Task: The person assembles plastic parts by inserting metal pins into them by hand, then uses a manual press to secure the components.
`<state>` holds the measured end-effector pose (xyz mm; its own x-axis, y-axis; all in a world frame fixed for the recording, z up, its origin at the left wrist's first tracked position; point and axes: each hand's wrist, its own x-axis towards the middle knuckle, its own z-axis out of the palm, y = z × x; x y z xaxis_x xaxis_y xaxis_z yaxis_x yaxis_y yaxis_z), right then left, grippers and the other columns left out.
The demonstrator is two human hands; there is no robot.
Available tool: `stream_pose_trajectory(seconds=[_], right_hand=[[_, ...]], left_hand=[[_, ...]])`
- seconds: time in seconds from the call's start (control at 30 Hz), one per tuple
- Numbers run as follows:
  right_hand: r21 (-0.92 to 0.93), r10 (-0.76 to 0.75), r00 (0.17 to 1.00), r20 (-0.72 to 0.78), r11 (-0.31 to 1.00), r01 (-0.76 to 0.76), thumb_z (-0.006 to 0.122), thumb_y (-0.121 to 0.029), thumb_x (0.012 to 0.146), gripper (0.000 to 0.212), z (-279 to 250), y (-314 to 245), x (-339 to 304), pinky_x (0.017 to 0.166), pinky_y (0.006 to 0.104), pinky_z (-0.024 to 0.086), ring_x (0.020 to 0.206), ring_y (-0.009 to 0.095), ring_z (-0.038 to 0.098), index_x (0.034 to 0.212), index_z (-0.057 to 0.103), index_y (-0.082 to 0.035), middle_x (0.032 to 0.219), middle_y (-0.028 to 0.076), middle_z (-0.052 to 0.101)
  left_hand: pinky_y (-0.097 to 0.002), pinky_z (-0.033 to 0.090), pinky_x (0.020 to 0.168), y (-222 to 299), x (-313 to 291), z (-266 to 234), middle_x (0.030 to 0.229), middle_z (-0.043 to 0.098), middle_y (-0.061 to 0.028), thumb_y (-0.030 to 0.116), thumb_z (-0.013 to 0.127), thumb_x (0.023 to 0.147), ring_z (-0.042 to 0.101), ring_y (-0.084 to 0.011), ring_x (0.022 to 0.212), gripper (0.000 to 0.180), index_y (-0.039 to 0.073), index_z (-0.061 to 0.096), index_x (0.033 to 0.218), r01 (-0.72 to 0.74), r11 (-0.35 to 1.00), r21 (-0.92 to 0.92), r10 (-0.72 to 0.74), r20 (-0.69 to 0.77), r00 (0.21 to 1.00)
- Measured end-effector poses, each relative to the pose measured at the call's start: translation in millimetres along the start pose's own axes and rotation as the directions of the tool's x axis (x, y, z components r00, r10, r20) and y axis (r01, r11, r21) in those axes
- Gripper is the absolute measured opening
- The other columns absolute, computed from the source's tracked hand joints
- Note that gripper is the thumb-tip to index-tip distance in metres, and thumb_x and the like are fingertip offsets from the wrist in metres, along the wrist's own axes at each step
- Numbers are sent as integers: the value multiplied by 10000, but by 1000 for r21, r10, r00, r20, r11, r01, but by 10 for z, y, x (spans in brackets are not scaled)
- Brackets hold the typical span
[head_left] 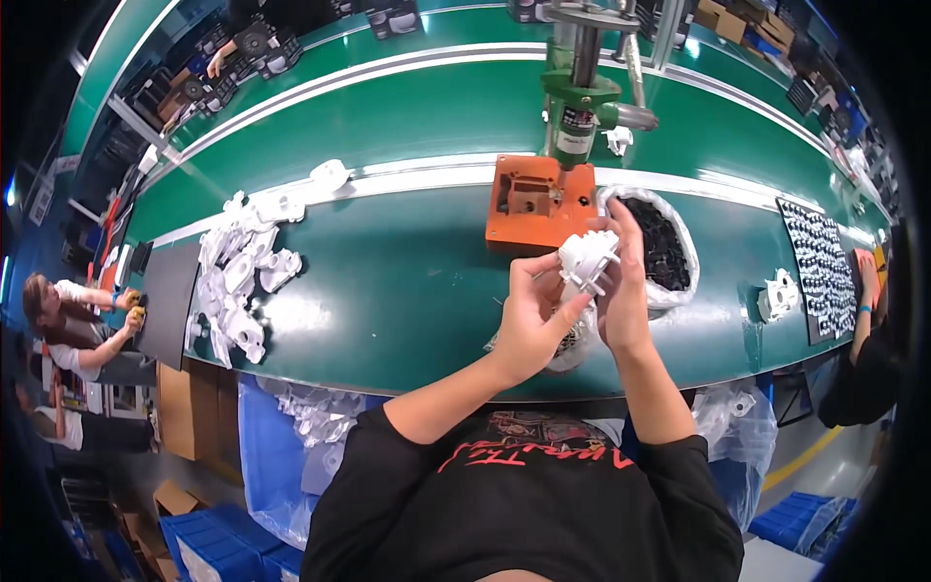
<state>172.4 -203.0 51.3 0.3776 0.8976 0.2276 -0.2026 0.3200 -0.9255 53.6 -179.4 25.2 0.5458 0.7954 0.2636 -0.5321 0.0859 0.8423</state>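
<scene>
Fingers of the left hand grip a white plastic part, those of the right hand cup its side, and a slackened hold could drop it toward the lined bin just right of them.

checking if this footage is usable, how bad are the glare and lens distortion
Head view: glare whitens the green tabletop beside the pile of white parts; head view: the pale rail bows into an arc and the corners go black; head view: the white part in the left hand looks bright, fine detail hard to tell.
</scene>
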Motion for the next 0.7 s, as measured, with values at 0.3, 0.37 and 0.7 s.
stream_pose_trajectory(seconds=[0.3,0.37,0.7], right_hand=[[-840,-334,937,105,475,264,578,-167,867,408,-711,240,338,984,369,359,1177,292,455,1243,529,-17,1260,156,482],[-990,-274,961,46,113,80,620,-204,811,381,-1052,318,475,922,436,380,1086,348,479,1153,586,-38,1231,162,506],[-992,-416,907,63,73,102,670,-92,742,117,-1373,633,508,849,420,406,963,315,512,835,598,-85,1001,89,542]], left_hand=[[-292,491,591,343,449,-538,726,633,-119,84,637,844,632,-181,640,146,24,520,908,-246,476,845,291,113,950],[-350,491,565,444,700,-641,693,614,-111,103,644,810,619,-265,589,143,52,536,887,-358,113,927,265,319,910],[-398,521,711,-145,1277,-919,913,611,-91,129,614,805,625,-284,894,81,99,545,835,-525,-282,803,48,558,828]])
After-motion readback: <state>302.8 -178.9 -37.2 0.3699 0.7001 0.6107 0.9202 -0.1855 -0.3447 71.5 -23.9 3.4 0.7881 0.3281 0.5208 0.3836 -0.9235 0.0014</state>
